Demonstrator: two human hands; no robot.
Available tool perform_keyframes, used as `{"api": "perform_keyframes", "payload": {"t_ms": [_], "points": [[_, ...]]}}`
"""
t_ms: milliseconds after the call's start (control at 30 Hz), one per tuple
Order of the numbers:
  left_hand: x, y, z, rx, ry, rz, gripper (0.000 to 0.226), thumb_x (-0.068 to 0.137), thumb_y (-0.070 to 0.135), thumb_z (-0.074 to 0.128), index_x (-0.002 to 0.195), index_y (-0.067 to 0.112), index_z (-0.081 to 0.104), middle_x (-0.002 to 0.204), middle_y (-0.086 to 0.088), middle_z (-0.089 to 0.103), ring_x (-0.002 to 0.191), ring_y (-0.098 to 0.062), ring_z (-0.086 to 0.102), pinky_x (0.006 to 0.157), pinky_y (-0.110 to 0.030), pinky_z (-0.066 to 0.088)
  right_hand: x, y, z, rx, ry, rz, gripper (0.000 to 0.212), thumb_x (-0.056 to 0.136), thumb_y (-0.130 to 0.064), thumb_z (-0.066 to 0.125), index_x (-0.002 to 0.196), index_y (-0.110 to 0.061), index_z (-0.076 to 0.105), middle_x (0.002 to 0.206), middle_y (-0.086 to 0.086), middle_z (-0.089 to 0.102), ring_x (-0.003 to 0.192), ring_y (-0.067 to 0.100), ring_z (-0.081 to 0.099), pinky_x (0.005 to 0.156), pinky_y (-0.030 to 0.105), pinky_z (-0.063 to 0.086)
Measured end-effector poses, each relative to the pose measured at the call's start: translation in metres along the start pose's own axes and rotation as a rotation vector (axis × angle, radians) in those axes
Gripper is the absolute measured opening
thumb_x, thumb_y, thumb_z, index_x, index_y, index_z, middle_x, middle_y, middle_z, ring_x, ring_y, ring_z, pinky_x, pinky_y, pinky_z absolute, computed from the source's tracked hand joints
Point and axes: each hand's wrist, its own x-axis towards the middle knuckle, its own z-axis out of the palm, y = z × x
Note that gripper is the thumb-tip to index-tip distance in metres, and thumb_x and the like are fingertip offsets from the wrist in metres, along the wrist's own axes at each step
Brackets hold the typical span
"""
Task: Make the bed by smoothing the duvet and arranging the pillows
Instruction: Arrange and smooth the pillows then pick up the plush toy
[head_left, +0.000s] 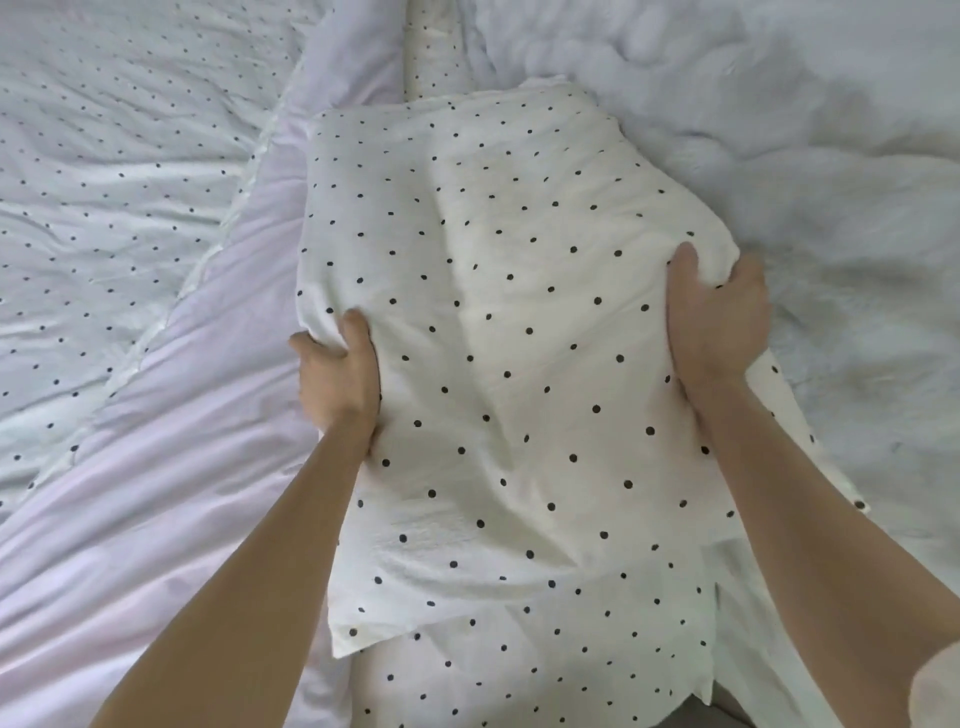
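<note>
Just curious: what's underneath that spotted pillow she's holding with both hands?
Around the spotted pillow, gripped by the left hand and right hand, show a white duvet and fluffy blanket. Directly beneath is hidden.

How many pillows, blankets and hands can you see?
Pillows: 2, the dotted pillow held up and a second pillow beneath it
Duvet: 1
Fluffy blanket: 1
Hands: 2, left hand and right hand, both gripping the dotted pillow
Total: 6
</note>
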Motion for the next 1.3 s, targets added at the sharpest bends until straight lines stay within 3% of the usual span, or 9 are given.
{"api": "perform_keyframes", "payload": {"t_ms": [67, 167, 400, 533, 700, 800, 933, 1033, 1300], "points": [[0.003, -0.010, 0.016, 0.183, -0.173, -0.015, 0.058, 0.086, 0.057, 0.038, 0.116, 0.008, 0.039, 0.105, -0.008, 0.058, 0.100, -0.035, 0.053, 0.082, -0.040, 0.040, 0.008, 0.006, 0.003, -0.035, -0.034, -0.035, 0.046, 0.077, -0.057, 0.045, 0.089, -0.013, 0.044, 0.070, -0.007, 0.049, 0.078, 0.024, 0.049, 0.080, 0.037, 0.040], [0.007, -0.034, 0.031, 0.576, -0.427, 0.020, 0.059, 0.095, 0.045, 0.031, 0.134, 0.002, 0.038, 0.134, -0.023, 0.044, 0.122, -0.038, 0.041, 0.101, -0.047, 0.034, 0.000, 0.040, 0.012, -0.385, -0.291, 0.049, 0.059, 0.085, -0.050, 0.047, 0.122, -0.004, 0.044, 0.123, 0.017, 0.054, 0.118, 0.034, 0.046, 0.104, 0.048, 0.032], [0.053, -0.048, 0.009, 0.771, -0.188, 0.279, 0.047, 0.094, 0.040, 0.031, 0.103, 0.011, 0.067, 0.127, -0.014, 0.051, 0.123, -0.030, 0.035, 0.098, -0.044, 0.024, -0.070, 0.056, 0.050, -0.648, -0.466, -0.226, 0.061, 0.090, -0.027, 0.044, 0.146, -0.013, 0.024, 0.154, 0.025, 0.014, 0.143, 0.041, 0.009, 0.110, 0.063, 0.005], [0.091, -0.067, -0.009, 0.853, -0.079, 0.364, 0.043, 0.085, 0.027, 0.051, 0.127, 0.016, 0.049, 0.146, -0.010, 0.031, 0.137, -0.027, 0.018, 0.108, -0.050, 0.013, -0.101, 0.020, 0.081, -0.502, -0.526, -0.509, 0.055, 0.092, -0.022, 0.042, 0.145, -0.013, 0.030, 0.154, 0.020, 0.020, 0.145, 0.034, 0.013, 0.111, 0.061, 0.001], [0.158, -0.070, -0.037, 0.828, 0.026, 0.175, 0.095, 0.074, 0.067, 0.053, 0.148, 0.023, 0.012, 0.158, -0.013, 0.003, 0.145, -0.031, -0.002, 0.110, -0.061, -0.003, -0.160, -0.035, 0.130, -0.260, -0.587, -0.729, 0.047, 0.085, -0.009, 0.049, 0.131, -0.004, 0.051, 0.141, 0.021, 0.045, 0.136, 0.038, 0.035, 0.111, 0.061, 0.015], [0.191, -0.069, -0.051, 0.892, -0.064, 0.027, 0.112, 0.065, 0.078, 0.053, 0.147, 0.020, 0.006, 0.152, -0.017, 0.024, 0.140, -0.036, 0.020, 0.109, -0.057, 0.012, -0.193, -0.060, 0.158, -0.156, -0.686, -0.777, 0.043, 0.082, -0.003, 0.051, 0.125, 0.002, 0.055, 0.134, 0.023, 0.051, 0.131, 0.040, 0.041, 0.111, 0.056, 0.024], [0.194, -0.072, -0.043, 0.788, -0.107, 0.176, 0.042, 0.087, 0.043, 0.054, 0.111, 0.011, 0.042, 0.106, -0.022, 0.063, 0.100, -0.040, 0.059, 0.075, -0.040, 0.037, -0.228, -0.082, 0.192, -0.185, -0.833, -0.803, 0.048, 0.083, -0.006, 0.050, 0.130, 0.000, 0.050, 0.135, 0.022, 0.050, 0.133, 0.039, 0.039, 0.114, 0.047, 0.025], [0.198, -0.075, -0.059, 0.664, 0.016, 0.266, 0.023, 0.085, 0.015, 0.048, 0.106, 0.011, 0.040, 0.089, -0.024, 0.064, 0.084, -0.043, 0.061, 0.065, -0.039, 0.034, -0.231, -0.084, 0.202, -0.336, -0.810, -0.829, 0.052, 0.082, -0.010, 0.050, 0.133, -0.003, 0.048, 0.140, 0.021, 0.046, 0.136, 0.035, 0.035, 0.117, 0.043, 0.017], [0.253, -0.078, -0.135, 0.418, 0.360, 0.073, 0.032, 0.075, 0.011, 0.042, 0.107, 0.015, 0.042, 0.097, -0.026, 0.064, 0.090, -0.045, 0.057, 0.071, -0.043, 0.035, -0.228, -0.094, 0.199, -0.376, -0.817, -0.918, 0.053, 0.084, -0.011, 0.048, 0.136, -0.003, 0.044, 0.148, 0.016, 0.037, 0.139, 0.028, 0.033, 0.118, 0.038, 0.016]]}}
